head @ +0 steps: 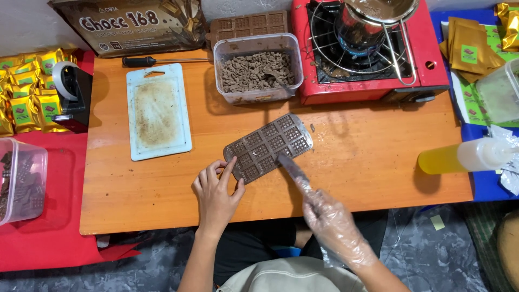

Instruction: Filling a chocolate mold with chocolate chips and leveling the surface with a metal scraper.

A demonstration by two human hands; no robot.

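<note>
On the table [351, 162], hands steady mould [268, 146], scraper [293, 170].

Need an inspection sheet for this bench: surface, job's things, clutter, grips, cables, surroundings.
Surface: orange table, smeared.
Job's things: filled mould lying flat; scraper on it.
Clutter: cutting board, tub of chocolate pieces, red stove with pot, squeeze bottle.
Grips: left hand bare, steadying the mould; right hand gloved, holding the scraper.
Cables: nothing seen.
Surroundings: gold packets, tape dispenser, red cloth.
</note>
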